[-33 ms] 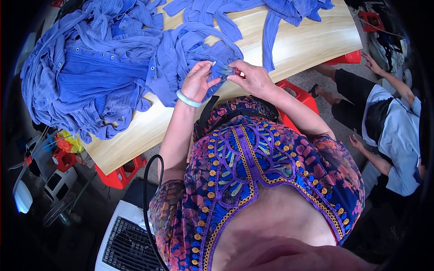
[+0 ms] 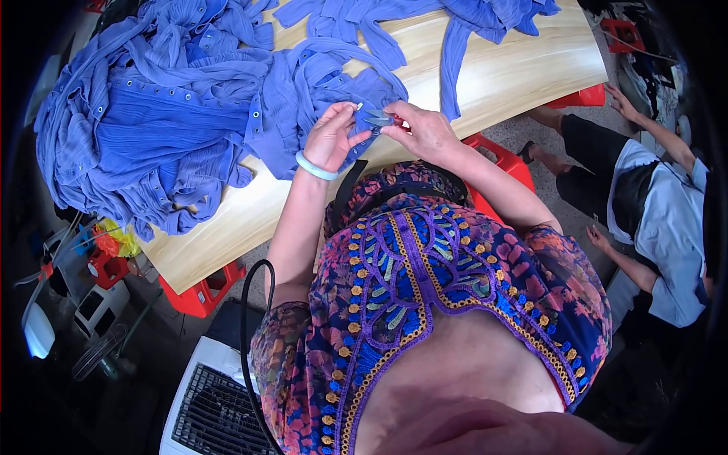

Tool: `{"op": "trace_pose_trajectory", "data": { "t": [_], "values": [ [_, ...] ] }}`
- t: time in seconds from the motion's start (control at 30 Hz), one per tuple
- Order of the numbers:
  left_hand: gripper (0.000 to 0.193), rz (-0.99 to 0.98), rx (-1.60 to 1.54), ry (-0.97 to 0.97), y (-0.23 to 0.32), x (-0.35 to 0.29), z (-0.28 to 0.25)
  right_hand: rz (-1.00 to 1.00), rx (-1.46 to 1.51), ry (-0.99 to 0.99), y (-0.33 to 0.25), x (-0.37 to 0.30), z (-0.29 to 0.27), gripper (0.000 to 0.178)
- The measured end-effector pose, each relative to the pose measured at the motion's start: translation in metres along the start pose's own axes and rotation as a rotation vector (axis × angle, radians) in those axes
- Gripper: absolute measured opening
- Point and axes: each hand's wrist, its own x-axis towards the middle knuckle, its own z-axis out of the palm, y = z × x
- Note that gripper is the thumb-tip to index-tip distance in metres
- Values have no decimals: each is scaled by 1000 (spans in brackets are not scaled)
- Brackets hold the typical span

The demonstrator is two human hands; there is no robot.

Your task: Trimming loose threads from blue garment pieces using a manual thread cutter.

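the right hand (image 2: 428, 134) holds small red-handled snips (image 2: 377, 119); its fingers are closed on them, tips directed left. the left hand (image 2: 327, 140) is at the blue garment (image 2: 370, 88), thumb and forefinger apart; its grip cannot be told. garment position: on the table (image 2: 523, 67), near side.

Silvery snips (image 2: 377, 118) point left over a rumpled blue garment (image 2: 318, 80).

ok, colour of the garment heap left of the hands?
The garment heap is violet-blue, deeper blue in its middle; best seen in the head view.
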Motion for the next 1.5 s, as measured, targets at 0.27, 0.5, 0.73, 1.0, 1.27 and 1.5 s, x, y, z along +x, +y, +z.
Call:
{"op": "trace_pose_trajectory", "data": {
  "t": [0.27,0.5,0.73,1.0,1.27,1.5],
  "values": [
    [9,-29,-103,-88,-1,-2,1,-60,-122,39,-3,4,5,27],
    [10,-26,-15,-83,-2,5,2,-96,-226,77,-3,8,3,18],
    [8,-60,18,-102,3,13,4,-35,-187,35,-2,0,-9,17],
    [5,-67,44,-150,1,6,-6,44,301,953,82,76,-142,30],
    [11,-39,254,-119,40,19,4,264,632,65,43,83,-70,34],
    [6,-50,345,-72,62,32,21,349,862,-54,17,67,18,39]
  ]
}}
